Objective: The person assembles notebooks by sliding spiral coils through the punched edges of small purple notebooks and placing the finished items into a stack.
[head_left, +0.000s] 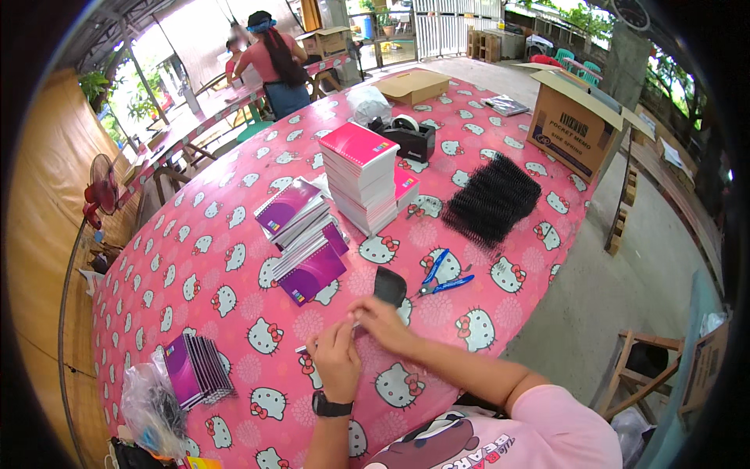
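Left hand (337,361) adjoins right hand (384,324) — their grip I cannot tell — near one cutter (453,284), one black object (388,286).

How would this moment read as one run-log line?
Left hand, right hand: close together, grasp unclear | just beyond: black item | to its right: blue-handled cutters | farther: purple notebooks, pink-topped notebook stack, black spiral coils

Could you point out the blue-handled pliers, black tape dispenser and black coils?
Blue-handled pliers (453,284): head view, on the lower handle.
Black tape dispenser (417,145): head view, on its side.
Black coils (494,199): head view, middle of the pile.
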Demonstrator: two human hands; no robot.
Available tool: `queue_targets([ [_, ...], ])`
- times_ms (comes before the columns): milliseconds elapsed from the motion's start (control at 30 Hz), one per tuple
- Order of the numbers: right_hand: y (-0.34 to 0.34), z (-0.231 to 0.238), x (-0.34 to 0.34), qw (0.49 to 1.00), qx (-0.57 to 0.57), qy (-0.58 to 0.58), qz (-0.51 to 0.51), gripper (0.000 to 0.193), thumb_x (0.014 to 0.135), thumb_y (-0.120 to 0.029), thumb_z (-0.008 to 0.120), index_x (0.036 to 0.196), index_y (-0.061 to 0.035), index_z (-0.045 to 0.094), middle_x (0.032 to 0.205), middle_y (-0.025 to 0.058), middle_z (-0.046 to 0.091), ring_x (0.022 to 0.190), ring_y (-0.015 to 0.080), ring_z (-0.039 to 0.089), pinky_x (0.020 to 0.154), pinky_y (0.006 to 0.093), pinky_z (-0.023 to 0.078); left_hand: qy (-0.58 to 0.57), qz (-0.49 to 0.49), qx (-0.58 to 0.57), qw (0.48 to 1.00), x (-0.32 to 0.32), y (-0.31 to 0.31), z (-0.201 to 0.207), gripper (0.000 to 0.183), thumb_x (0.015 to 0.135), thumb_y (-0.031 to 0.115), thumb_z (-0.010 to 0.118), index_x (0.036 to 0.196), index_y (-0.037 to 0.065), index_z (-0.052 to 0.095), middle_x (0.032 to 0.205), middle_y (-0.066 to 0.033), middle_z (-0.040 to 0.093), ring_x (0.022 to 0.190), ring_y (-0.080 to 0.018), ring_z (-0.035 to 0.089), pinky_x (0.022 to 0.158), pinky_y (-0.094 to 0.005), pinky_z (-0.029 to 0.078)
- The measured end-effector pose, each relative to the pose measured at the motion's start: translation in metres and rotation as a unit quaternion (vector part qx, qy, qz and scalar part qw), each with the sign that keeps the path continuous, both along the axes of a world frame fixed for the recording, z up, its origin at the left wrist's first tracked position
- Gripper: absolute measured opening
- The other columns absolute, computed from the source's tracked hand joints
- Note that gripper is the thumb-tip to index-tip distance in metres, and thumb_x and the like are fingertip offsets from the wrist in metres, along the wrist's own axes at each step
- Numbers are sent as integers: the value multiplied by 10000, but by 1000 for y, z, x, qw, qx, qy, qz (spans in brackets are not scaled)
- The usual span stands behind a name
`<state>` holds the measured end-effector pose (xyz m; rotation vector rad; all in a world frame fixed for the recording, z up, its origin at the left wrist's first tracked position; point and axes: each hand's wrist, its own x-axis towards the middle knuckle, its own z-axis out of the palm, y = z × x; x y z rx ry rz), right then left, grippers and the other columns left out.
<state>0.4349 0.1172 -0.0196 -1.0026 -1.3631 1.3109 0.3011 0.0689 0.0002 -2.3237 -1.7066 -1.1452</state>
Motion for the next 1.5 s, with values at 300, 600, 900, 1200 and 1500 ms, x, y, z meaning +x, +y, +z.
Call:
queue_targets([
  [300,87,-11,199,744,205,-562,-298,206,773,-200,632,911,-49,613,875,137,609,883,314,564,762,426,455,-32,-66,35,997,3,5,1,288,740,0,606,1003,104,662,872,-35,617,792,-198,564,756,-337,341],
  [600,89,-4,205,763,178,-547,-294,191,790,-210,625,774,-21,644,813,143,631,828,340,568,759,428,458,-36,-54,40,997,0,0,-9,249,735,106,684,983,109,667,842,-25,599,774,-194,537,733,-331,339],
  [900,43,50,159,881,275,-340,-182,296,844,-32,514,1125,-85,588,909,114,561,806,282,585,704,368,471,-43,-79,45,995,5,5,-3,187,739,92,677,925,86,666,812,-34,596,764,-200,535,733,-334,343],
  [1200,-11,43,91,967,90,-193,141,224,784,-44,654,1002,-29,608,867,50,581,800,151,547,697,290,439,-39,-102,7,994,11,2,3,170,743,116,680,910,92,660,836,-25,604,783,-190,540,744,-334,344],
  [1500,-6,47,94,947,127,-236,178,144,853,-75,575,980,-35,631,891,95,611,814,219,594,724,315,459,-46,-103,5,994,9,-1,2,152,747,100,673,896,82,654,829,-30,603,779,-194,540,742,-335,342],
])
